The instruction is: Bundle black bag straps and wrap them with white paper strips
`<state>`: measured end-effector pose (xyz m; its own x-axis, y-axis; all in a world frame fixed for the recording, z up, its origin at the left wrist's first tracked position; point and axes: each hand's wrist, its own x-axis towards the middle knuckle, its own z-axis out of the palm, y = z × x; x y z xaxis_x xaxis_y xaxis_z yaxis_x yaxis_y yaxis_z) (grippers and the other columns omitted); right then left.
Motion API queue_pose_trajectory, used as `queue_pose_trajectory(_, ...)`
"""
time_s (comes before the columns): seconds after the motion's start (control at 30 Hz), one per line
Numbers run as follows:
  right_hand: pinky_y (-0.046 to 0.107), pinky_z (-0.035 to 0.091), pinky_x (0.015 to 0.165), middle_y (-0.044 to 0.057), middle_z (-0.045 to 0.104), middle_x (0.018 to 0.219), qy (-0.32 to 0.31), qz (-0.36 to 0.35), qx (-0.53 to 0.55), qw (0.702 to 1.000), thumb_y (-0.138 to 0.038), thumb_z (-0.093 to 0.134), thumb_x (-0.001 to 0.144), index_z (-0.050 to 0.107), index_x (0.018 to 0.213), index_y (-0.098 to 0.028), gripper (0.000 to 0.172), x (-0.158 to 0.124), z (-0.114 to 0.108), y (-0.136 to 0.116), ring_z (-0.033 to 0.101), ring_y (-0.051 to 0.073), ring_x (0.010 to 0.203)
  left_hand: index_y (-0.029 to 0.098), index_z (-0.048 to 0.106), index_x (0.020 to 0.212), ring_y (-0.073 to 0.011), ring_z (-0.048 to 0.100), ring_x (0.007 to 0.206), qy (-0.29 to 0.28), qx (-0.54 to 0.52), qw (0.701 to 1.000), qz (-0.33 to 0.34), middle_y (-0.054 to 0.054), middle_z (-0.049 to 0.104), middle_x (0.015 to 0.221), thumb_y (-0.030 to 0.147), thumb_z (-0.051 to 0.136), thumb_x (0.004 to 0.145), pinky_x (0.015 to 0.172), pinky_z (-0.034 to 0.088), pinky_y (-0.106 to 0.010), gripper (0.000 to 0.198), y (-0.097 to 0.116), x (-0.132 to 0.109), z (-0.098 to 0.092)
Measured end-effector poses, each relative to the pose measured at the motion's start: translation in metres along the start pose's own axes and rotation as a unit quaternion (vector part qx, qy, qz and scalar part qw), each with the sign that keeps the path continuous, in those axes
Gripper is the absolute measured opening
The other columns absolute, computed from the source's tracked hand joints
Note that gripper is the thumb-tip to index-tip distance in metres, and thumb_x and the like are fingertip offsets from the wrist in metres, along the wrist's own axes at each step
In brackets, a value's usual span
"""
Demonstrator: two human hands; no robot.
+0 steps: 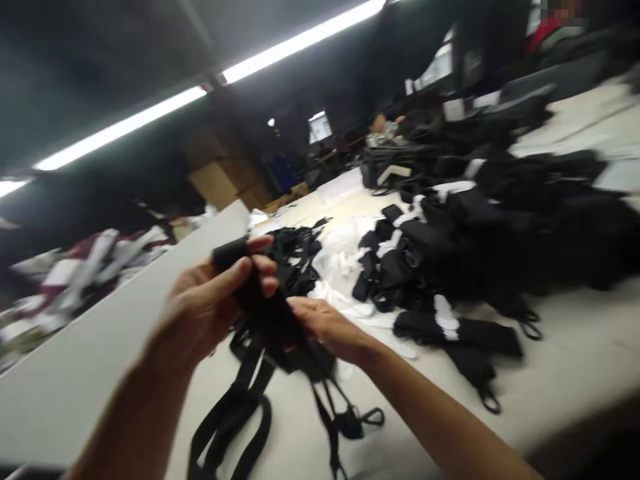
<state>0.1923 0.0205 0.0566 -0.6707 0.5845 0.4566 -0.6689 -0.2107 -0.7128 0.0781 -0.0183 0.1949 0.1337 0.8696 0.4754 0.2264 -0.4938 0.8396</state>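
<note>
Between my two hands a black fabric strap (270, 320) is held above the white table, its loose webbing ends and a small buckle or clip hanging below. My left hand (215, 293) pinches the strap's folded upper end between thumb and fingers. Lower down on the same piece, my right hand (325, 327) grips its edge, with some fingers hidden behind the fabric. Long black webbing loops (230, 420) trail toward the table's front. To the right lies a rolled black strap (470, 333) with a white band around it. Motion blurs the finer details.
A large heap of black straps (450, 233) with white bands covers the right of the table (560, 340). Behind my hands lie a smaller black pile (295, 253) and white pieces (345, 260). A white partition (100, 353) runs along the left. Another person (383, 133) sits farther back.
</note>
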Motion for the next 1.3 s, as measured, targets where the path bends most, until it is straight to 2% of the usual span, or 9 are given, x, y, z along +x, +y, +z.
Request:
queue_pose_trajectory(0.1,0.027,0.052,0.078,0.006,0.07,0.093,0.037,0.008,-0.002,0.999,-0.056,0.059,0.089,0.067,0.106,-0.014,0.046,0.006,-0.005,0.005,0.065,0.016,0.082,0.021,0.066,0.116,-0.0243,0.07,0.086,0.041,-0.032,0.998,-0.032,-0.009,0.069,0.104,0.027,0.074,0.08,0.078,0.061,-0.036,0.037,0.008,-0.007,-0.013)
queue_pose_trajectory(0.2,0.029,0.052,0.081,0.007,0.07,0.095,0.0,0.014,-0.057,0.998,-0.052,0.065,0.086,0.068,0.107,-0.014,0.043,0.003,-0.012,0.0,0.066,0.017,0.083,0.025,0.067,0.115,-0.0288,0.064,0.108,0.07,-0.037,0.996,0.05,-0.008,0.065,0.121,0.02,0.079,0.074,0.093,0.056,-0.041,0.042,0.007,0.0,-0.006)
queue_pose_trajectory(0.3,0.03,0.053,0.083,0.009,0.071,0.093,-0.022,0.012,-0.096,0.995,-0.052,0.061,0.089,0.07,0.103,-0.012,0.043,0.001,-0.016,-0.002,0.067,0.018,0.084,0.025,0.07,0.105,-0.0311,0.058,0.119,0.082,-0.014,0.991,0.101,-0.006,0.064,0.124,0.016,0.082,0.069,0.099,0.053,-0.044,0.038,0.01,0.002,0.001)
queue_pose_trajectory(0.43,0.032,0.052,0.087,0.011,0.071,0.1,-0.067,0.022,-0.107,0.992,-0.052,0.057,0.092,0.069,0.104,-0.011,0.045,0.002,-0.019,-0.002,0.067,0.018,0.089,0.022,0.07,0.098,-0.03,0.064,0.109,0.1,0.019,0.99,0.1,-0.007,0.068,0.112,0.02,0.08,0.074,0.093,0.056,-0.045,0.026,0.019,0.004,-0.005)
queue_pose_trajectory(0.63,0.029,0.053,0.082,0.012,0.07,0.101,-0.12,0.066,-0.068,0.988,-0.05,0.05,0.096,0.067,0.104,-0.01,0.043,-0.002,-0.011,-0.003,0.068,0.018,0.088,0.014,0.066,0.109,-0.0204,0.07,0.08,0.143,0.023,0.984,0.1,-0.009,0.07,0.097,0.026,0.061,0.093,0.076,0.06,-0.033,0.021,0.022,0.015,-0.031)
queue_pose_trajectory(0.77,0.03,0.054,0.083,0.013,0.07,0.102,-0.14,0.088,-0.035,0.986,-0.046,0.055,0.095,0.065,0.104,-0.01,0.038,-0.002,-0.006,0.002,0.069,0.019,0.089,0.008,0.065,0.105,-0.0183,0.069,0.08,0.134,0.023,0.98,0.145,-0.01,0.072,0.096,0.018,0.053,0.095,0.078,0.058,-0.032,0.018,0.018,0.015,-0.044)
queue_pose_trajectory(0.9,0.033,0.053,0.088,0.014,0.07,0.105,-0.166,0.112,-0.017,0.98,-0.046,0.06,0.092,0.064,0.109,-0.009,0.04,0.0,-0.006,0.012,0.068,0.02,0.092,0.002,0.061,0.106,-0.0196,0.069,0.083,0.171,0.019,0.972,0.162,-0.012,0.072,0.095,0.017,0.052,0.096,0.086,0.057,-0.037,0.02,0.015,0.015,-0.05)
queue_pose_trajectory(1.1,0.04,0.048,0.095,0.019,0.068,0.11,-0.19,0.124,0.032,0.973,-0.045,0.055,0.095,0.059,0.124,-0.008,0.047,0.003,-0.009,0.028,0.068,0.023,0.095,0.0,0.057,0.097,-0.0231,0.07,0.089,0.238,-0.054,0.965,0.094,-0.017,0.071,0.096,0.009,0.046,0.095,0.095,0.053,-0.041,0.015,0.013,0.027,-0.053)
queue_pose_trajectory(1.3,0.037,0.05,0.09,0.02,0.07,0.105,-0.181,0.14,0.058,0.972,-0.041,0.054,0.096,0.06,0.121,-0.008,0.042,0.005,-0.011,0.027,0.069,0.023,0.091,0.002,0.056,0.091,-0.0235,0.068,0.097,0.282,-0.14,0.949,0.012,-0.02,0.067,0.097,0.009,0.04,0.096,0.096,0.052,-0.033,0.018,0.011,0.036,-0.062)
